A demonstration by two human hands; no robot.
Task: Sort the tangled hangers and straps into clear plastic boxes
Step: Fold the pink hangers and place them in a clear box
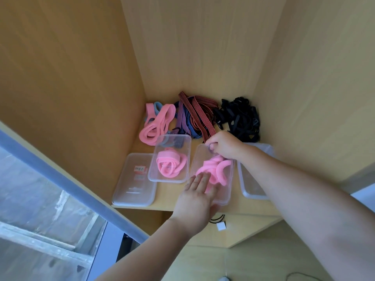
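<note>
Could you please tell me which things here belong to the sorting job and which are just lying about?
Job: pink elastic straps; striped elastic straps; black tangle of hangers and straps; left clear plastic box; right clear plastic box; labelled clear plastic lid; rightmost clear plastic tray.
Lying about: small white cube; thin black cable.

Most likely a room in a home: a light wooden cupboard with a shelf and plain side panels, beside a window.

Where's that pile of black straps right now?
In the head view, the black straps lie in the back right corner of the shelf, beside the red-striped straps and beyond the right hand.
</note>
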